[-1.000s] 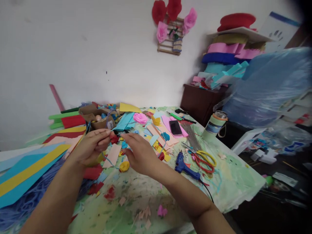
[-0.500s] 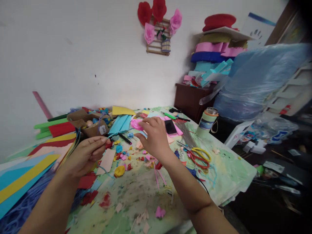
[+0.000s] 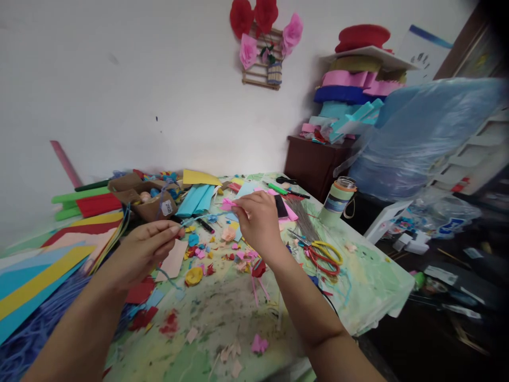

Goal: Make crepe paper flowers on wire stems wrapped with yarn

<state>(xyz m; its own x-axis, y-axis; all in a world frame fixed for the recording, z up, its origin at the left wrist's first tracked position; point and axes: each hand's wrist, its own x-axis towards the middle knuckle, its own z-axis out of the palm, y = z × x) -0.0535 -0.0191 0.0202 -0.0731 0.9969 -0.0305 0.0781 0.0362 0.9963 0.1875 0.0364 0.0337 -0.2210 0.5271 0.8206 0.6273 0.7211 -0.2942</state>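
My left hand [image 3: 153,246] is closed, thumb and fingertips pinching the end of a light blue string [image 3: 193,218]. From there the string stretches right across the gap between my hands, toward the right fingertips. My right hand [image 3: 260,220] is pinched too, its fingertips on a small bright pink paper piece [image 3: 228,204]. A thin line sticks out of the pink piece to the left; what it is I cannot make out. Below the hands lie paper scraps, among them a yellow paper rosette [image 3: 194,276] and a peach paper flower [image 3: 228,234].
Scissors [image 3: 325,256] with yellow and red handles lie right of my right forearm, near thin wires [image 3: 304,220] and an open bottle [image 3: 339,201]. At the left are a cardboard box [image 3: 153,204], coloured paper sheets [image 3: 47,284] and blue cords [image 3: 51,318].
My right fingers have closed from a loose spread onto the pink piece, which looks smaller and turned. The blue string now shows stretched between my hands. My left hand has barely moved.
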